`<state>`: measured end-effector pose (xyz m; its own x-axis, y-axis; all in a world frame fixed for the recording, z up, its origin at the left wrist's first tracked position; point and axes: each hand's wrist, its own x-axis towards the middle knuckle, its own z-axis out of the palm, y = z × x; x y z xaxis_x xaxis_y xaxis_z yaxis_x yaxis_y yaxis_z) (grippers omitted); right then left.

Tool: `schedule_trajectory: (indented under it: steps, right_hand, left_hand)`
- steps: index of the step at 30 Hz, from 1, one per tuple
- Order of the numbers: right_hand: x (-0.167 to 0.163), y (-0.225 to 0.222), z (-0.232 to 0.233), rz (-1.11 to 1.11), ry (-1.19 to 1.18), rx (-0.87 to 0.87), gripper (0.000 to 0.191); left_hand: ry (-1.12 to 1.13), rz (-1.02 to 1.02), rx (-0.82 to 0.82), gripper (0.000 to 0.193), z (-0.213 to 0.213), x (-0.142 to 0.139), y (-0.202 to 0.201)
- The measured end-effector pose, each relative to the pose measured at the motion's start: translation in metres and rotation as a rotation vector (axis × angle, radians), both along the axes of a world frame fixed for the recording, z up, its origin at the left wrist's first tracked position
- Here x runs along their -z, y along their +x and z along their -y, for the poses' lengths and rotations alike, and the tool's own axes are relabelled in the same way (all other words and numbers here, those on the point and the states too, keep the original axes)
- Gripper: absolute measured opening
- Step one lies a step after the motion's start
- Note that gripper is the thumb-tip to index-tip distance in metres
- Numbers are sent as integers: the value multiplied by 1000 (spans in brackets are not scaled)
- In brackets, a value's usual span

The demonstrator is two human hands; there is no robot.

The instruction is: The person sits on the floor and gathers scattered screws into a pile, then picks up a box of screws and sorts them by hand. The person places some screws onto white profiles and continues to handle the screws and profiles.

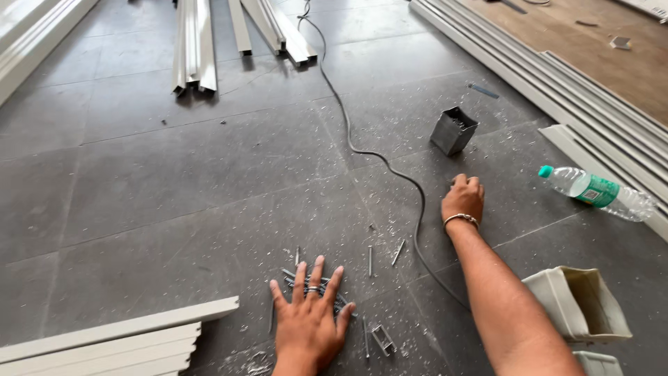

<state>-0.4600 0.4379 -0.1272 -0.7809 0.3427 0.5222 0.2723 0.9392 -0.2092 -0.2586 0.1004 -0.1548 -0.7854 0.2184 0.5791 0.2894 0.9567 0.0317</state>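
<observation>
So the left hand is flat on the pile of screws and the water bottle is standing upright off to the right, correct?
Not quite. The head view shows the water bottle lying on its side on the floor, not upright. The rest holds: the left hand is spread flat on the pile of screws.

Hands in view: two, a left hand (309, 317) and a right hand (463, 198). Bottles (596, 192): one. Small metal boxes (453, 129): one. Cables (379, 154): one. Loose screws (369, 260) on the floor: a pile partly hidden under the left hand, exact number cannot be told. Beige open-ended containers (579, 305): at least one.
</observation>
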Motion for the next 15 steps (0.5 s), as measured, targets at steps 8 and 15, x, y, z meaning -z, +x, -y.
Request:
schedule_trajectory:
  steps: [8, 15]
  right_hand:
    - [-29, 81, -1, 357, -253, 130, 22]
    - [-55, 140, 68, 181, -396, -276, 15]
  left_hand:
    - [-57, 861, -46, 75, -7, -56, 26]
    - [-34, 844, -32, 75, 5, -65, 77]
